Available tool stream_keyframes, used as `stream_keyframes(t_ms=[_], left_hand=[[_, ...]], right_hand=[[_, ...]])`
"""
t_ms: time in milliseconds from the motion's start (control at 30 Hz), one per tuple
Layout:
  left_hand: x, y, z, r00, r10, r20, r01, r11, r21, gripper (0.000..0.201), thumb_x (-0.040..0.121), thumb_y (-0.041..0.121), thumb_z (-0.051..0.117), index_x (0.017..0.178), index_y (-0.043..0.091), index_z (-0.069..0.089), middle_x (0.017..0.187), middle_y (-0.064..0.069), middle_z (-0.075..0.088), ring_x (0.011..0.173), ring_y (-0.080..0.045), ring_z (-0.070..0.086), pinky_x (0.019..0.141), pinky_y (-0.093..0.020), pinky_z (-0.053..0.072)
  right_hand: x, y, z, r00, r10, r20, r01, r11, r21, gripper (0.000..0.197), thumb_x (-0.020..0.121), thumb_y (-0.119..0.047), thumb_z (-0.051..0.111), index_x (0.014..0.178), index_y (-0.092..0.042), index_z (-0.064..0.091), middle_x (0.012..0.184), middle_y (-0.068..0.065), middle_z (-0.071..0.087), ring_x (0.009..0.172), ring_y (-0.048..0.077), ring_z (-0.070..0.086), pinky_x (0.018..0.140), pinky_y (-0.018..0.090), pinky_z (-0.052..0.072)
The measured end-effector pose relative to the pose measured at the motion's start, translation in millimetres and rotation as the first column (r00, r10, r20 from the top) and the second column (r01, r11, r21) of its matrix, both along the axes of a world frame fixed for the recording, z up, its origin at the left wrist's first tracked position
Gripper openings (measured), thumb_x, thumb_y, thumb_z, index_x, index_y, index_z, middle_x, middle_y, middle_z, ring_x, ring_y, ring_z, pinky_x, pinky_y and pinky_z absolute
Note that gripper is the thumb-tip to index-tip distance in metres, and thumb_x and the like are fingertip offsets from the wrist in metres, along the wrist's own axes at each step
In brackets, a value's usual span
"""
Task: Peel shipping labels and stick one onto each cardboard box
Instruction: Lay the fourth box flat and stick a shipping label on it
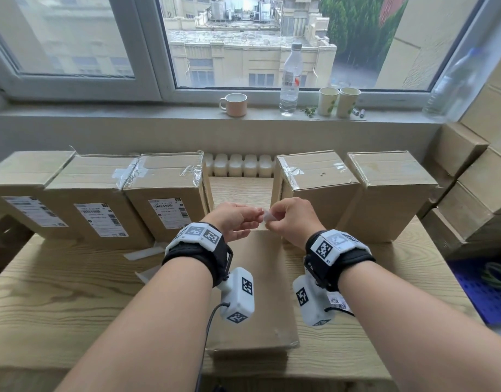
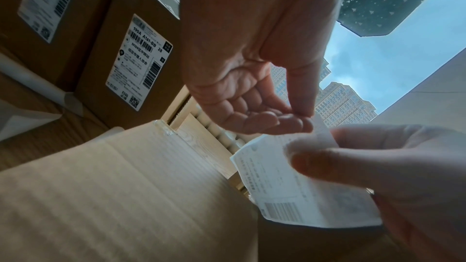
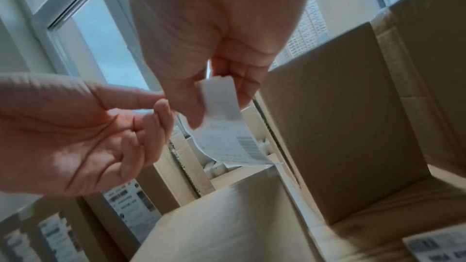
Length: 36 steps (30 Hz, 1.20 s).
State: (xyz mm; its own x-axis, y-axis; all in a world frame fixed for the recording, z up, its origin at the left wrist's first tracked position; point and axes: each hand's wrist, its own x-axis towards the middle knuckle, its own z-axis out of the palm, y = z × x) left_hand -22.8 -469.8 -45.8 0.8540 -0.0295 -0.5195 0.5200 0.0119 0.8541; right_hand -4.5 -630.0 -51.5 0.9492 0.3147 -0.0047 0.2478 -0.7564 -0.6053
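Note:
A white shipping label (image 1: 267, 217) (image 2: 290, 186) (image 3: 227, 136) hangs between my two hands above a plain cardboard box (image 1: 255, 292) lying flat on the wooden table (image 1: 73, 292). My right hand (image 1: 272, 220) (image 3: 216, 103) pinches the label's top between thumb and fingers. My left hand (image 1: 256, 215) (image 2: 301, 119) pinches the label's upper corner with thumb and fingertips. Three boxes on the left carry labels (image 1: 170, 213). Two boxes on the right (image 1: 320, 188) (image 1: 390, 188) show bare fronts.
Peeled backing strips (image 1: 144, 253) lie left of the flat box. More printed labels (image 3: 438, 246) sit by my right wrist. Stacked boxes (image 1: 475, 193) and a blue crate (image 1: 487, 290) fill the right. A mug (image 1: 234, 104), bottle (image 1: 290, 80) and paper cups (image 1: 339, 101) stand on the sill.

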Motion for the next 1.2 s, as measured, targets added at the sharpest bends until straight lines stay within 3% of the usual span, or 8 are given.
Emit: stream_keyframes(t_ms=[100, 267, 400, 567, 700, 933, 1067, 1200], left_hand=[[0.2, 1.3, 1.4, 1.0, 0.011, 0.014, -0.011, 1.0, 0.005, 0.007, 0.092, 0.014, 0.065, 0.086, 0.013, 0.069, 0.075, 0.002, 0.068, 0.067, -0.007, 0.061, 0.063, -0.02, 0.05], [0.6, 0.1, 3.1, 1.0, -0.01, 0.022, 0.01, 1.0, 0.019, 0.005, 0.09, 0.015, 0.067, 0.091, 0.012, 0.072, 0.083, 0.001, 0.072, 0.078, -0.009, 0.065, 0.067, -0.023, 0.052], [0.0, 0.1, 3.8, 1.0, -0.018, 0.025, 0.018, 1.0, 0.025, 0.006, 0.089, 0.014, 0.069, 0.092, 0.01, 0.072, 0.083, 0.0, 0.072, 0.078, -0.009, 0.066, 0.069, -0.024, 0.052], [-1.8, -0.7, 4.6, 1.0, -0.004, 0.025, 0.003, 1.0, 0.029, 0.004, 0.086, 0.007, 0.067, 0.084, 0.009, 0.069, 0.085, -0.005, 0.074, 0.076, -0.013, 0.069, 0.068, -0.026, 0.055], [-3.1, -0.9, 3.6, 0.996, 0.057, 0.065, -0.057, 0.998, 0.0, 0.011, 0.084, -0.002, 0.068, 0.092, 0.004, 0.064, 0.078, -0.011, 0.075, 0.067, -0.016, 0.073, 0.062, -0.026, 0.06], [-1.5, -5.4, 7.7, 0.994, 0.033, 0.103, -0.042, 0.995, 0.093, 0.023, 0.09, -0.009, 0.051, 0.082, 0.008, 0.065, 0.078, -0.009, 0.067, 0.068, -0.016, 0.065, 0.071, -0.029, 0.057], [-2.4, -5.4, 7.0, 0.992, 0.051, 0.112, -0.06, 0.995, 0.084, 0.012, 0.087, 0.0, 0.06, 0.089, 0.004, 0.071, 0.081, -0.009, 0.07, 0.075, -0.016, 0.067, 0.074, -0.028, 0.057], [-4.4, -4.6, 6.1, 0.991, 0.052, 0.126, -0.065, 0.993, 0.101, 0.01, 0.085, -0.002, 0.065, 0.083, 0.007, 0.071, 0.081, -0.009, 0.071, 0.073, -0.014, 0.069, 0.068, -0.025, 0.057]], right_hand=[[0.9, -1.5, 1.1, 0.99, -0.042, -0.136, 0.07, 0.976, 0.205, 0.012, 0.079, -0.033, 0.076, 0.073, -0.023, 0.074, 0.073, -0.008, 0.07, 0.073, 0.006, 0.063, 0.07, 0.025, 0.053], [3.8, -3.0, 3.8, 0.954, 0.006, -0.299, 0.126, 0.899, 0.42, 0.016, 0.078, -0.033, 0.079, 0.077, -0.018, 0.075, 0.081, 0.006, 0.075, 0.078, 0.02, 0.071, 0.073, 0.034, 0.06], [2.5, -4.1, 5.5, 0.939, 0.042, -0.341, 0.13, 0.876, 0.465, 0.011, 0.082, -0.024, 0.075, 0.082, -0.014, 0.074, 0.08, 0.007, 0.074, 0.076, 0.02, 0.071, 0.075, 0.035, 0.059], [3.6, -5.5, 3.5, 0.929, 0.028, -0.369, 0.167, 0.858, 0.485, 0.013, 0.089, -0.013, 0.068, 0.077, -0.016, 0.071, 0.074, 0.002, 0.071, 0.068, 0.015, 0.068, 0.066, 0.027, 0.058], [5.1, -4.8, -0.2, 0.94, 0.023, -0.342, 0.141, 0.883, 0.448, 0.013, 0.089, -0.015, 0.068, 0.077, -0.017, 0.071, 0.077, 0.004, 0.072, 0.075, 0.019, 0.07, 0.073, 0.033, 0.06], [6.6, -2.0, -1.5, 0.947, 0.033, -0.321, 0.112, 0.9, 0.422, 0.014, 0.09, -0.018, 0.068, 0.077, -0.016, 0.072, 0.072, 0.0, 0.072, 0.069, 0.011, 0.07, 0.069, 0.029, 0.058], [7.6, -3.4, -3.8, 0.947, 0.024, -0.319, 0.118, 0.901, 0.418, 0.015, 0.09, -0.021, 0.068, 0.077, -0.015, 0.072, 0.074, 0.003, 0.073, 0.073, 0.015, 0.07, 0.071, 0.032, 0.058], [6.3, -3.3, -6.0, 0.939, 0.029, -0.342, 0.13, 0.892, 0.433, 0.017, 0.091, -0.023, 0.067, 0.076, -0.016, 0.072, 0.073, 0.002, 0.073, 0.073, 0.017, 0.071, 0.068, 0.031, 0.058]])
